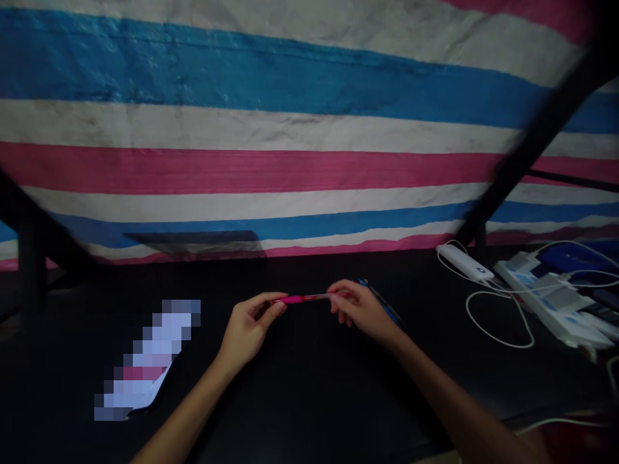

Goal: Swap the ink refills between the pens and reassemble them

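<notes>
A pen (310, 298) with a pink grip and a clear barrel is held level between both hands above the black table. My left hand (252, 321) pinches its pink end between thumb and fingers. At the other end, my right hand (352, 305) grips the clear barrel with its fingertips, which partly hide that end. Just behind the right hand, blue pens (387, 304) lie on the table, partly covered by the hand and wrist; how many I cannot tell.
A lit phone-like screen (149, 357), blurred out, lies at the left. On the right are a white power bank (467, 263), a white power strip (556, 303) with plugs, looping white cables (500, 346) and a blue item (575, 256). A striped plastic sheet (290, 171) hangs behind the black table (300, 399).
</notes>
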